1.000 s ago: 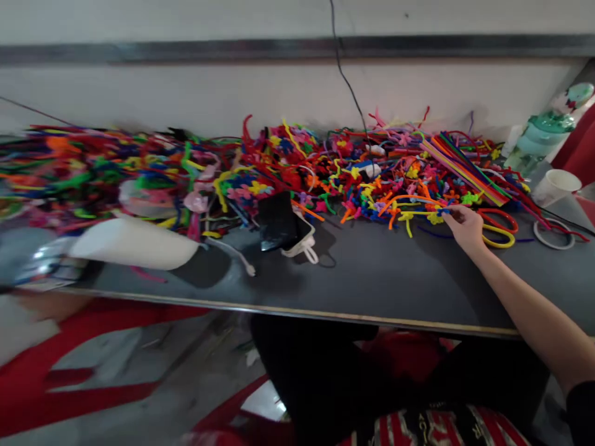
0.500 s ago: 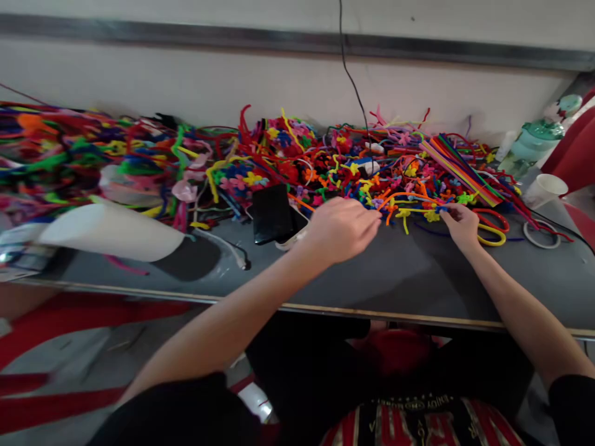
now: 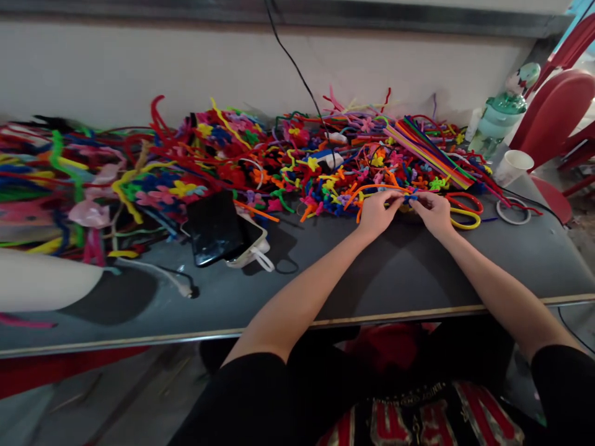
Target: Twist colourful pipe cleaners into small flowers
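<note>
Between my two hands, at the front of a colourful heap, is a small blue pipe-cleaner piece [image 3: 409, 199]. My left hand [image 3: 377, 215] is closed in a pinch at its left side. From the other side, the fingertips of my right hand [image 3: 433, 212] pinch the same piece; its exact shape is partly hidden by the fingers. An orange pipe cleaner [image 3: 379, 188] arches just behind my left hand. Red and yellow loops like scissor handles [image 3: 466, 220] lie right beside my right hand.
Pipe cleaners and fuzzy flowers [image 3: 325, 179] crowd the back of the grey table [image 3: 288, 303]. A dark phone [image 3: 216, 229] overlaps a white-cased device [image 3: 253, 241]. At right stand a paper cup [image 3: 512, 167] and a greenish bottle [image 3: 499, 121]. A black cable [image 3: 297, 68] hangs down.
My left hand has moved right from near the phone to meet my right hand at the blue piece. The view has shifted, so the table's things sit further left.
</note>
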The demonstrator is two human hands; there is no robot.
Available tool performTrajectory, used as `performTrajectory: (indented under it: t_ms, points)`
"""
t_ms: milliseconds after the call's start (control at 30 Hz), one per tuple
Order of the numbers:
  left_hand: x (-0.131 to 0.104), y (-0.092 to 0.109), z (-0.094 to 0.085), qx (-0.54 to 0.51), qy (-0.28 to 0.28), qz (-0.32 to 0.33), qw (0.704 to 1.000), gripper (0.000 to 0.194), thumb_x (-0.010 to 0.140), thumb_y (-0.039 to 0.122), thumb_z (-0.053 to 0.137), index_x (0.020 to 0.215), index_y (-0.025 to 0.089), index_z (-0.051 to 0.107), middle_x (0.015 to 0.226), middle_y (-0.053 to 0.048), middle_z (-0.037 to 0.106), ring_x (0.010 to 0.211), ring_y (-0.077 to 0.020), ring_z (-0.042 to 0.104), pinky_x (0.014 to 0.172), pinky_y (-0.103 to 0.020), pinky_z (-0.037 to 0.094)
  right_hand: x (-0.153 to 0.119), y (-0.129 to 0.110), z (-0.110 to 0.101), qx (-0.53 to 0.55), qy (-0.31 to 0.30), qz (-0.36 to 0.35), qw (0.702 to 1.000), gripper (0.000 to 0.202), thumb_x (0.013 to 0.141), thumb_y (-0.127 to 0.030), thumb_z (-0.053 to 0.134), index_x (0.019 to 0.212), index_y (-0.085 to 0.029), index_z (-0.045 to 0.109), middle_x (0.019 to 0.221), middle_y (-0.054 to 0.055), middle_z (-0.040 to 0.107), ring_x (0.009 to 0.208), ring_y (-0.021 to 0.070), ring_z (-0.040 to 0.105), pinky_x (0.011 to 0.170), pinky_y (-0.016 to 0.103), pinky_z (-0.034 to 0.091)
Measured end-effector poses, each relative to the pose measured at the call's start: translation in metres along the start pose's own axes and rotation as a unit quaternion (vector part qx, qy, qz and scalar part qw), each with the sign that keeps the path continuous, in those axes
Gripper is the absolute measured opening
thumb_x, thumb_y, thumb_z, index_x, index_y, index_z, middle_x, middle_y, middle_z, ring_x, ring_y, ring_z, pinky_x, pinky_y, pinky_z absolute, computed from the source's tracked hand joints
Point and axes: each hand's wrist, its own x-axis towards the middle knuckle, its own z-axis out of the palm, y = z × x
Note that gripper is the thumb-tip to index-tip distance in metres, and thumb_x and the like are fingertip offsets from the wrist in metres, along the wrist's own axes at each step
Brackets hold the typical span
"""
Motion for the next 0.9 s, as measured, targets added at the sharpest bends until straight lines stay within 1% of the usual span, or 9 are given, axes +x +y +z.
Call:
performTrajectory:
  t_ms: [167, 233, 367, 433, 500, 600, 667, 800, 900]
  points:
    - [-0.01, 0.0, -0.001, 0.023, 0.009, 0.049, 0.998, 0.025, 0.093, 0.04, 0.059, 0.098, 0.02, 0.073, 0.093, -0.008, 0.077, 0.081, -0.0191, 0.069, 0.073, -0.034, 0.056, -0.004, -0.01, 0.003, 0.094, -0.021, 0.095, 0.991, 0.033, 0.069, -0.047, 0.075, 0.08, -0.017, 0.072, 0.057, -0.002, 0.061, 0.047, 0.0094, 0.053, 0.045, 0.023, 0.041]
    - [-0.013, 0.001, -0.001, 0.019, 0.02, 0.05, 0.998, 0.028, 0.094, 0.043, 0.057, 0.097, 0.019, 0.073, 0.091, -0.008, 0.076, 0.078, -0.0182, 0.067, 0.07, -0.032, 0.055, -0.005, -0.014, 0.004, 0.116, -0.027, 0.109, 0.987, 0.034, 0.068, -0.048, 0.077, 0.079, -0.017, 0.07, 0.055, -0.002, 0.061, 0.046, 0.0092, 0.053, 0.043, 0.023, 0.04]
    - [-0.018, 0.003, 0.001, 0.029, 0.031, 0.039, 0.998, 0.023, 0.093, 0.035, 0.054, 0.089, 0.02, 0.071, 0.082, -0.006, 0.073, 0.072, -0.0172, 0.064, 0.065, -0.031, 0.053, -0.008, -0.017, 0.006, 0.078, -0.029, 0.081, 0.993, 0.034, 0.069, -0.051, 0.076, 0.076, -0.017, 0.071, 0.055, -0.001, 0.061, 0.048, 0.0105, 0.055, 0.043, 0.023, 0.041]
    - [-0.02, 0.004, 0.001, 0.032, 0.024, 0.042, 0.998, 0.019, 0.091, 0.032, 0.055, 0.087, 0.02, 0.07, 0.08, -0.005, 0.072, 0.073, -0.0172, 0.064, 0.068, -0.032, 0.054, -0.01, -0.016, 0.007, 0.044, -0.008, 0.053, 0.998, 0.033, 0.07, -0.05, 0.075, 0.078, -0.018, 0.073, 0.059, 0.0, 0.064, 0.051, 0.0112, 0.056, 0.046, 0.024, 0.044]
    - [-0.019, 0.004, 0.001, 0.036, 0.032, 0.042, 0.998, 0.018, 0.091, 0.033, 0.056, 0.087, 0.021, 0.069, 0.083, -0.005, 0.072, 0.079, -0.0185, 0.065, 0.073, -0.034, 0.055, -0.01, -0.015, 0.008, 0.028, 0.006, 0.037, 0.999, 0.032, 0.072, -0.049, 0.073, 0.08, -0.018, 0.074, 0.064, 0.0, 0.067, 0.053, 0.0116, 0.058, 0.049, 0.025, 0.047]
    - [-0.015, 0.003, -0.001, 0.064, 0.07, 0.033, 0.995, 0.018, 0.093, 0.035, 0.057, 0.088, 0.023, 0.069, 0.089, -0.007, 0.072, 0.093, -0.022, 0.065, 0.086, -0.04, 0.054, -0.011, -0.013, 0.01, 0.025, -0.001, 0.04, 0.999, 0.031, 0.073, -0.048, 0.072, 0.08, -0.018, 0.075, 0.061, 0.0, 0.066, 0.052, 0.0113, 0.056, 0.051, 0.025, 0.049]
    - [-0.011, 0.001, -0.001, 0.083, 0.082, 0.023, 0.993, 0.018, 0.094, 0.035, 0.058, 0.086, 0.023, 0.07, 0.09, -0.007, 0.072, 0.099, -0.024, 0.064, 0.092, -0.044, 0.051, -0.011, -0.013, 0.011, 0.021, -0.003, 0.042, 0.999, 0.031, 0.073, -0.048, 0.073, 0.08, -0.018, 0.075, 0.06, 0.0, 0.065, 0.052, 0.0107, 0.055, 0.051, 0.025, 0.048]
    - [-0.008, -0.002, 0.0, 0.082, 0.067, 0.011, 0.994, 0.018, 0.095, 0.038, 0.06, 0.091, 0.024, 0.071, 0.095, -0.007, 0.072, 0.104, -0.0245, 0.063, 0.096, -0.046, 0.048, -0.01, -0.013, 0.012, 0.029, 0.006, 0.045, 0.999, 0.034, 0.07, -0.05, 0.075, 0.08, -0.017, 0.076, 0.063, 0.0, 0.067, 0.051, 0.0096, 0.055, 0.05, 0.025, 0.048]
    - [-0.009, -0.003, 0.002, 0.088, 0.055, 0.006, 0.995, 0.019, 0.09, 0.041, 0.068, 0.096, 0.024, 0.074, 0.099, -0.007, 0.072, 0.107, -0.0256, 0.063, 0.096, -0.046, 0.047, -0.009, -0.01, 0.011, 0.045, 0.0, 0.052, 0.998, 0.035, 0.07, -0.05, 0.075, 0.082, -0.017, 0.078, 0.064, 0.001, 0.067, 0.05, 0.0093, 0.054, 0.046, 0.024, 0.043]
